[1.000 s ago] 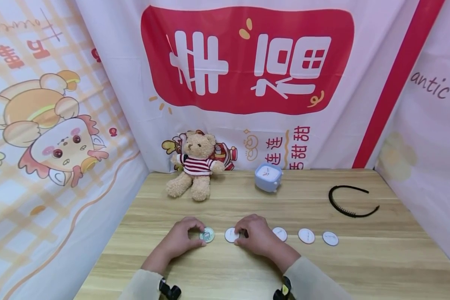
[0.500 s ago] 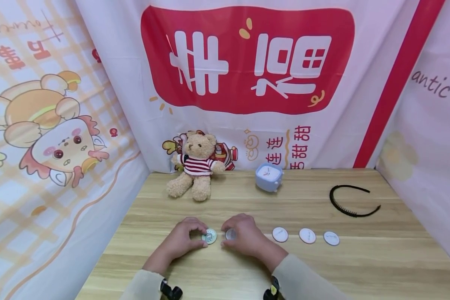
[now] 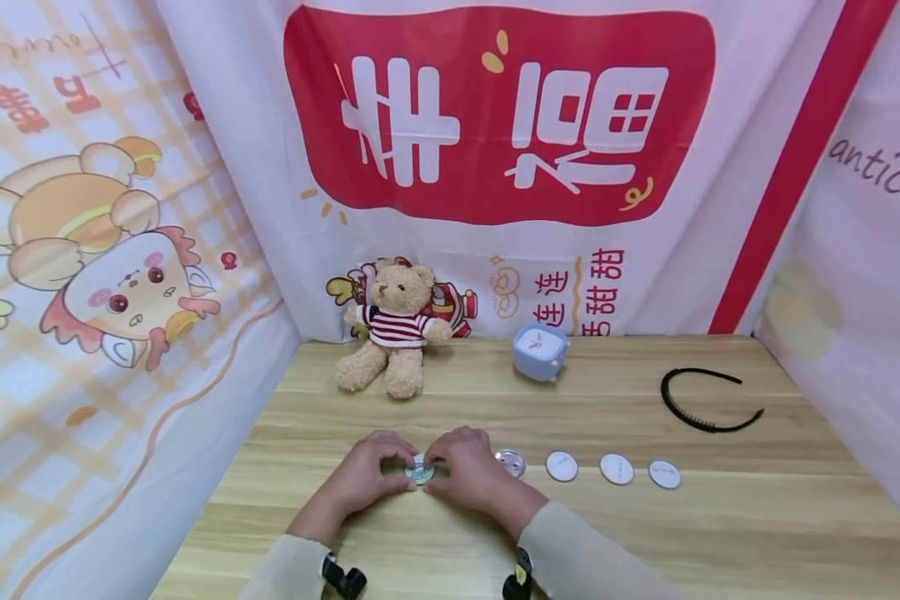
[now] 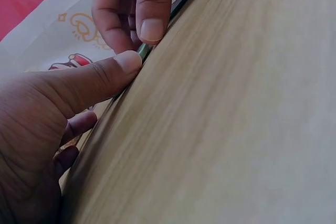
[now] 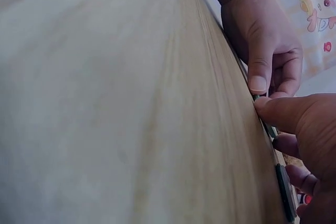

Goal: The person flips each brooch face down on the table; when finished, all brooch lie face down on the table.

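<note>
A small round green badge [image 3: 420, 472] with a printed picture lies on the table between both hands. My left hand [image 3: 367, 475] pinches its left side with thumb and fingers. My right hand [image 3: 468, 468] pinches its right edge, and the two thumbs nearly meet in the left wrist view. Just right of that hand, partly covered by it, lies a shiny silver disc [image 3: 511, 463]. Three white discs with faint writing continue the row: a nearer one [image 3: 562, 467], a middle one [image 3: 617, 469] and an end one [image 3: 664, 474]. In the right wrist view, a thin dark-edged disc [image 5: 285, 192] lies by the right fingers.
Towards the back of the wooden table [image 3: 450, 554] sit a teddy bear [image 3: 396, 329] in a striped shirt and a blue clock [image 3: 540, 352]. A black headband [image 3: 708, 400] lies at the right. Printed cloth [image 3: 450, 242] hangs behind and at both sides.
My right hand has moved left, from a white disc to the green badge's right edge. The silver disc has come into sight behind it. My left hand has stayed at the badge.
</note>
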{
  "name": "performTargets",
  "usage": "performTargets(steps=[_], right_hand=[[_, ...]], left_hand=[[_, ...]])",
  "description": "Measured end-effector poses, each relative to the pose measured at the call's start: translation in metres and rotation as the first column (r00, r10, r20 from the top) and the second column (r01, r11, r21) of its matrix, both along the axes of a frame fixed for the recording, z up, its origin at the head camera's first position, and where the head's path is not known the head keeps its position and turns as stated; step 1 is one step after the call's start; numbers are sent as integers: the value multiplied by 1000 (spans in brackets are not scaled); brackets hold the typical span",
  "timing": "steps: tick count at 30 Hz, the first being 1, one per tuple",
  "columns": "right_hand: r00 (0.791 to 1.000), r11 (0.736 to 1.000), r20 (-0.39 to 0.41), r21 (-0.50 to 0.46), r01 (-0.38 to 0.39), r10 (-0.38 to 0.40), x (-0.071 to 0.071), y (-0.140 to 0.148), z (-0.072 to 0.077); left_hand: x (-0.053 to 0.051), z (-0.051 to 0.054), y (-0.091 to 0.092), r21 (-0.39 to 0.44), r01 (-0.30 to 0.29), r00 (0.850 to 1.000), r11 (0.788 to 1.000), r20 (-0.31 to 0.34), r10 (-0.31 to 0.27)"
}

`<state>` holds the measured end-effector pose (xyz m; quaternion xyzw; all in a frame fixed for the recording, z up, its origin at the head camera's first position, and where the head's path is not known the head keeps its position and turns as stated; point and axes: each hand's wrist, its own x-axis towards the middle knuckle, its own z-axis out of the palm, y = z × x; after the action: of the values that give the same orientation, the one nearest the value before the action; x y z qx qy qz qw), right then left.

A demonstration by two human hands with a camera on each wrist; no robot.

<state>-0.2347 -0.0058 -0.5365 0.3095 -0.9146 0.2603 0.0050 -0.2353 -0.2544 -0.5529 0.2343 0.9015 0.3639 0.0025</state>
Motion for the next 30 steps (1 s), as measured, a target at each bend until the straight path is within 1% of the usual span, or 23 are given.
performTargets(steps=[7, 12, 15, 19, 24, 27, 30], right_hand=[[1000, 999, -12, 33, 9, -9, 2, -3, -1], [999, 998, -40, 55, 14, -12, 2, -2, -3], [998, 998, -60, 61, 7, -3, 2, -1, -3], [997, 999, -79, 52, -6, 10, 1, 3, -2], [997, 1000, -80, 24, 8, -6, 1, 5, -2], [996, 1000, -86, 15, 28, -27, 1, 4, -4], [994, 999, -103, 2, 47, -46, 1, 4, -5]], left_hand=[[-1, 0, 0, -9, 6, 1000, 1000, 6, -6], [-1, 0, 0, -7, 9, 1000, 1000, -11, -9], [0, 1, 0, -5, 5, 1000, 1000, -3, -5], [0, 3, 1, 7, -19, 999, 1000, 35, 18], [1, 4, 1, 26, -58, 996, 998, 71, 56], [2, 3, 2, 31, -75, 995, 997, 75, 73], [3, 3, 4, 29, -86, 994, 996, 64, 84]])
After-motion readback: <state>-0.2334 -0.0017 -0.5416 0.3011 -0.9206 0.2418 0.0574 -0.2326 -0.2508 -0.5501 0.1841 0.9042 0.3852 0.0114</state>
